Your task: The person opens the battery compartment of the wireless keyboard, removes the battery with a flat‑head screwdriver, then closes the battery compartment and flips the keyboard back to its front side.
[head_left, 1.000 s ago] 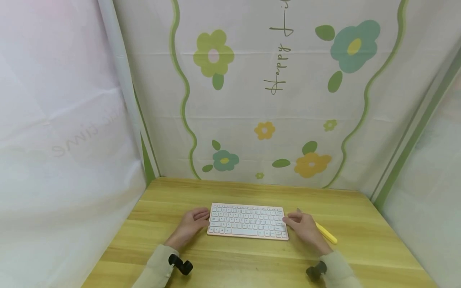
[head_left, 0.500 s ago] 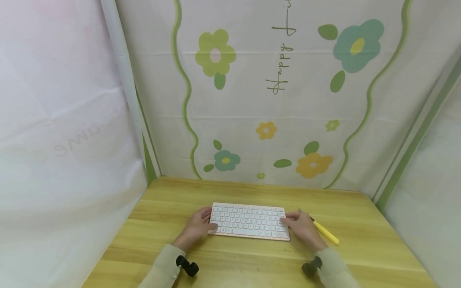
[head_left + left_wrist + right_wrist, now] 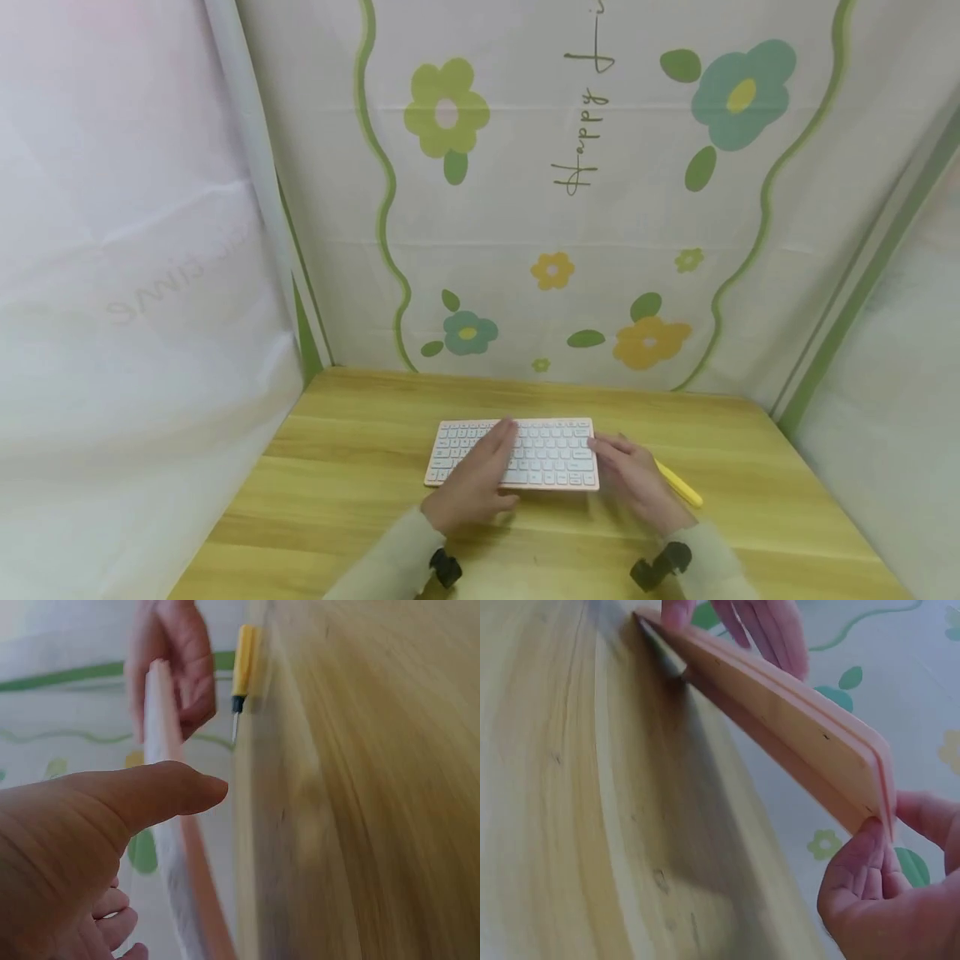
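A white keyboard with pink edges (image 3: 551, 454) is up in the air at its right end, over the middle of the wooden table (image 3: 360, 417). The person's right hand (image 3: 636, 477) pinches that end. The left hand (image 3: 472, 479) is over the left half of the keys, its fingers long and straight toward the far side and holding nothing. Its thumb sticks out to the right, by the near edge. The picture there is a bit smeary, so I can't quite tell if the palm touches the keys.

From the head, I see the keys but not what is under them. The right wrist view shows the flat pink bottom (image 3: 795, 739), tipped up, with the right hand's fingers curled against the corner.

A screwdriver (image 3: 241, 671) lies on the table, to the right of the keyboard. The head view shows only its yellow handle, poking out from behind the right hand. The left wrist view also shows its black neck and thin metal rod.

At the far side hangs a white cloth (image 3: 510, 200) with green, blue and orange flowers. Only the head view shows the word "Happy" on it, turned sideways. Each pale sleeve (image 3: 390, 554) has a black gadget (image 3: 446, 568) at its wrist.
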Tool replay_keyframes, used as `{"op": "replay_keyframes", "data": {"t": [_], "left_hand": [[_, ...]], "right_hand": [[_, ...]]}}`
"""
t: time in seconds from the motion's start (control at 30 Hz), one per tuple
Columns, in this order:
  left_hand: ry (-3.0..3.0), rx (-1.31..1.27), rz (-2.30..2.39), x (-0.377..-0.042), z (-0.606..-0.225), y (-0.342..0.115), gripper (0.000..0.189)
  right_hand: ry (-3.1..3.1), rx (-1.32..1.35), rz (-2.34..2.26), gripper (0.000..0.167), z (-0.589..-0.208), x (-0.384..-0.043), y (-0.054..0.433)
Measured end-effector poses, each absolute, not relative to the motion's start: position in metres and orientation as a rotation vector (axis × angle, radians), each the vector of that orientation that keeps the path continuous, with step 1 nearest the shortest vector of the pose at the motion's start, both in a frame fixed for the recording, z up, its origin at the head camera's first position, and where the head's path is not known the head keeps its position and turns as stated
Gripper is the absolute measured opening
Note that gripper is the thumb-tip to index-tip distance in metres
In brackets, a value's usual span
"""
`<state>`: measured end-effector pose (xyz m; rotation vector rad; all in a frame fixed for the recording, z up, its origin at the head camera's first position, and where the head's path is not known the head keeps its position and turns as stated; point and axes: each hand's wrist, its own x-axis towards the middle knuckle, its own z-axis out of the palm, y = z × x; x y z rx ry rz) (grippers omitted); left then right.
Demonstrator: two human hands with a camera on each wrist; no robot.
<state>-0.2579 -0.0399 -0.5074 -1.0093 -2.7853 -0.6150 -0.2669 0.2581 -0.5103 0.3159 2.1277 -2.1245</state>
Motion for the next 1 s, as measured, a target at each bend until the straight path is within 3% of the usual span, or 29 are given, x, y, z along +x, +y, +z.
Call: {"op": "replay_keyframes", "data": {"t": [0.23, 0.47, 0.63, 0.8, 1.0], "left_hand": [[-2.584, -1.068, -0.142, -0.261, -0.511, 0.004, 0.107], [-2.500, -1.036, -0.063, -0.263, -0.520, 0.016, 0.103], [-2.432, -1.035, -0.036, -0.262, -0.523, 0.016, 0.085], [-2.386, -1.043, -0.077, -0.264, -0.513, 0.011, 0.073], [-2.424, -1.065, -0.557, -0.268, -0.481, -0.005, 0.083]], "right_hand": [[1.967, 0.294, -2.258, 0.067, -0.510, -0.260, 0.255], [1.952, 0.302, -2.285, 0.069, -0.507, -0.253, 0.251], [1.956, 0.280, -2.294, 0.062, -0.501, -0.252, 0.249], [1.928, 0.204, -2.330, 0.058, -0.487, -0.254, 0.248], [1.971, 0.010, -2.224, 0.056, -0.479, -0.252, 0.245]]}}
